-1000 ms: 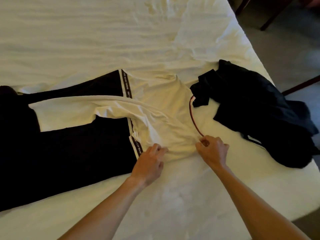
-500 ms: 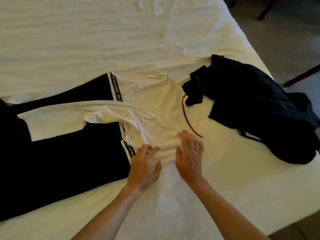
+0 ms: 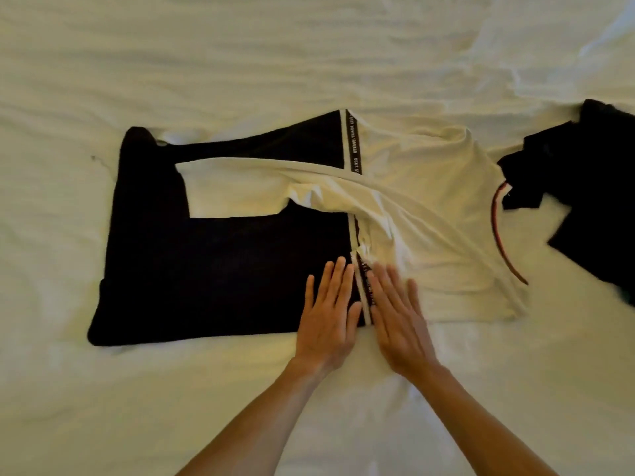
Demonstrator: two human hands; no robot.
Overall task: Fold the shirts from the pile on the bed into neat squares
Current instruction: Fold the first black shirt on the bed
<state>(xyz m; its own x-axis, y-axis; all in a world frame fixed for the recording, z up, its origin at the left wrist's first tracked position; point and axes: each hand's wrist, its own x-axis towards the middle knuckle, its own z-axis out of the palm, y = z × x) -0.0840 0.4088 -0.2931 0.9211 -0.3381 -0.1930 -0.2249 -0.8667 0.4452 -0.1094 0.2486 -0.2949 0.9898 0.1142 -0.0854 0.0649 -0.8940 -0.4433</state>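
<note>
Two-tone shirt [image 3: 220, 269] is laid flat mid-bed, soft knit: black lower body, cream upper part, split by a dark lettered tape stripe [image 3: 353, 142] with white edging. A cream sleeve [image 3: 240, 190] is folded across the black panel, crumpled where it meets the stripe. Thin red trim [image 3: 498, 231] is seen along the neckline. A dark shirt pile [image 3: 591, 187] is heaped loosely at the right edge of the bed, touching or just beside the neckline; which cannot be told.

Left hand [image 3: 326, 317] is placed palm-down on the black fabric, fingers [image 3: 338, 276] straight and slightly spread. Right hand [image 3: 398, 321] is laid flat on the cream fabric, fingers straight and close together, blurred. Both are set side by side over the shirt's near edge, the stripe showing between them.

Bed sheet [image 3: 240, 63] is cream, softly wrinkled, filling the frame.
</note>
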